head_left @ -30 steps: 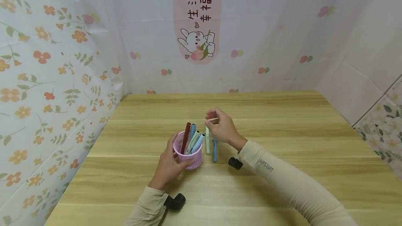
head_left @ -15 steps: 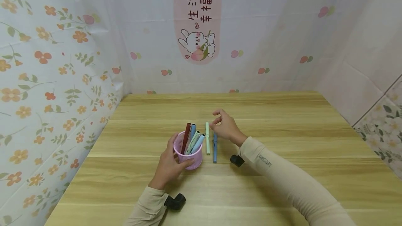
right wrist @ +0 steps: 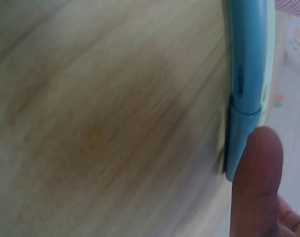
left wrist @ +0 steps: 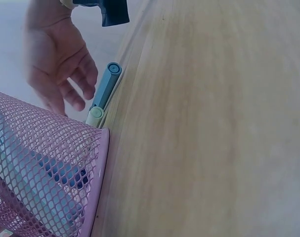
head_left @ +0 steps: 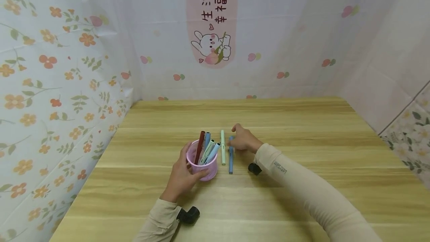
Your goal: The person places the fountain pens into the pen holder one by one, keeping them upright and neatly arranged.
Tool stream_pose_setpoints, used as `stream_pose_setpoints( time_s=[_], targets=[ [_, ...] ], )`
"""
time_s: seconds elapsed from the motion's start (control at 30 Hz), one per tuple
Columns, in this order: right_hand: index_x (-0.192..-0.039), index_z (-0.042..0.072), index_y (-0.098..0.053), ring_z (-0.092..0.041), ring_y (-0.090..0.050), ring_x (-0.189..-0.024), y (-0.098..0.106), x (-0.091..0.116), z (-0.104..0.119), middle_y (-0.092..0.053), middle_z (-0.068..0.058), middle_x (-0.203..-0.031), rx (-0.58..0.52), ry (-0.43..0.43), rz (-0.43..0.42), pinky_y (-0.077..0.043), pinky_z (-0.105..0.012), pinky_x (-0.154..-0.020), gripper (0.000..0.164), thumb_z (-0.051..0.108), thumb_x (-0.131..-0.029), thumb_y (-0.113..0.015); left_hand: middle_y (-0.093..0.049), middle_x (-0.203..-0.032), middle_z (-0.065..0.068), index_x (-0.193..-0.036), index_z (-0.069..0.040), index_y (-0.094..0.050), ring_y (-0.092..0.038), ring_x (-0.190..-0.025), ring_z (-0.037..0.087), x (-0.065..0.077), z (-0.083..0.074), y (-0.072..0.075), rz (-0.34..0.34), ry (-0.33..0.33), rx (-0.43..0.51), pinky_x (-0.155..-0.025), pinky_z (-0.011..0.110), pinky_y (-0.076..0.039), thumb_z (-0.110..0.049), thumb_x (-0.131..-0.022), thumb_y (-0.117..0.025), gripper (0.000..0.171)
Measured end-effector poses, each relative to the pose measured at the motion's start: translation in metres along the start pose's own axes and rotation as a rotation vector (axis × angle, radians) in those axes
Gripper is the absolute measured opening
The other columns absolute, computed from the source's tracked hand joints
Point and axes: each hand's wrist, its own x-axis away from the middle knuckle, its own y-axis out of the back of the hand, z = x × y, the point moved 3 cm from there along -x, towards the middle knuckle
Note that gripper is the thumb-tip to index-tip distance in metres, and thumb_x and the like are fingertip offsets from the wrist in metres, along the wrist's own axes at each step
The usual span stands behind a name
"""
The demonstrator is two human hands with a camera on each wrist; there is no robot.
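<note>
My left hand (head_left: 183, 176) holds a pink mesh pen holder (head_left: 209, 173) around its side, upright on the table. Inside lean a dark red pen (head_left: 199, 147), a blue pen, a light green pen (head_left: 207, 150) and a light blue pen (head_left: 213, 153). To its right, a light green pen (head_left: 223, 153) and a blue pen (head_left: 231, 163) lie side by side on the wood. Over the blue pen's far end is my right hand (head_left: 244, 140), fingers apart. In the right wrist view, the thumb (right wrist: 258, 177) overlaps the blue pen's (right wrist: 247, 59) end; contact is unclear.
The wood-grain table (head_left: 302, 133) extends around the pens, with a printed cloth (head_left: 285, 40) hanging behind it. A floral cloth (head_left: 67, 85) borders the left side. Black wrist mounts (head_left: 189, 215) sit on both sleeves.
My right hand has moved right and slightly nearer, from above the light green pen to the blue pen's far end. My left hand and the pen holder stay in place.
</note>
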Motion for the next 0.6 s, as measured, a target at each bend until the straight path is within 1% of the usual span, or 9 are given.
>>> stream_pose_setpoints(
  time_s=[0.03, 0.13, 0.27, 0.37, 0.5, 0.6],
  targets=[
    [-0.135, 0.001, -0.036, -0.020, -0.058, -0.058, 0.000, 0.000, -0.001, -0.057, -0.011, -0.082, 0.008, -0.011, 0.008, -0.051, -0.029, -0.058, 0.058, 0.018, -0.090, -0.068, -0.048, -0.139, 0.019, -0.149, -0.009, -0.027, -0.052, -0.121, 0.039, 0.000, 0.000, 0.000, -0.001, 0.003, 0.001, -0.097, 0.055, -0.045, -0.015, -0.068, -0.089, 0.102],
    [-0.137, 0.001, -0.034, -0.021, -0.059, -0.057, -0.001, -0.002, -0.004, -0.059, -0.014, -0.081, 0.012, -0.038, 0.032, -0.052, -0.030, -0.055, 0.060, 0.018, -0.090, -0.068, -0.048, -0.139, 0.020, -0.149, -0.008, -0.027, -0.052, -0.120, 0.041, 0.000, -0.001, -0.001, 0.000, 0.008, 0.007, -0.096, 0.055, -0.046, -0.015, -0.068, -0.089, 0.102],
    [-0.138, 0.002, -0.031, -0.020, -0.058, -0.053, -0.004, -0.004, -0.006, -0.060, -0.014, -0.077, 0.006, -0.077, 0.054, -0.052, -0.029, -0.052, 0.061, 0.015, -0.090, -0.067, -0.048, -0.139, 0.020, -0.149, -0.009, -0.027, -0.052, -0.120, 0.041, 0.000, -0.001, -0.001, 0.004, 0.006, 0.008, -0.096, 0.055, -0.046, -0.015, -0.068, -0.089, 0.102],
    [-0.139, 0.001, -0.030, -0.019, -0.058, -0.053, -0.007, -0.004, -0.006, -0.060, -0.015, -0.078, -0.009, -0.103, 0.072, -0.054, -0.029, -0.051, 0.064, 0.013, -0.089, -0.069, -0.048, -0.139, 0.021, -0.149, -0.008, -0.027, -0.053, -0.119, 0.041, 0.000, -0.001, 0.000, 0.002, 0.006, 0.002, -0.095, 0.056, -0.047, -0.015, -0.068, -0.089, 0.102],
    [-0.138, 0.000, -0.029, -0.019, -0.060, -0.054, -0.010, -0.003, -0.003, -0.059, -0.017, -0.083, 0.007, -0.106, 0.087, -0.055, -0.029, -0.050, 0.068, 0.011, -0.087, -0.072, -0.047, -0.139, 0.021, -0.149, -0.008, -0.027, -0.052, -0.120, 0.042, 0.000, -0.001, 0.000, 0.001, 0.014, -0.006, -0.095, 0.055, -0.047, -0.015, -0.068, -0.089, 0.102],
    [-0.135, -0.001, -0.030, -0.019, -0.060, -0.054, -0.013, -0.002, -0.003, -0.058, -0.017, -0.084, 0.043, -0.094, 0.089, -0.054, -0.028, -0.049, 0.066, 0.010, -0.086, -0.072, -0.047, -0.140, 0.020, -0.149, -0.009, -0.027, -0.052, -0.121, 0.042, 0.000, -0.001, 0.000, 0.005, 0.024, -0.007, -0.096, 0.055, -0.046, -0.016, -0.068, -0.089, 0.102]
  ],
)
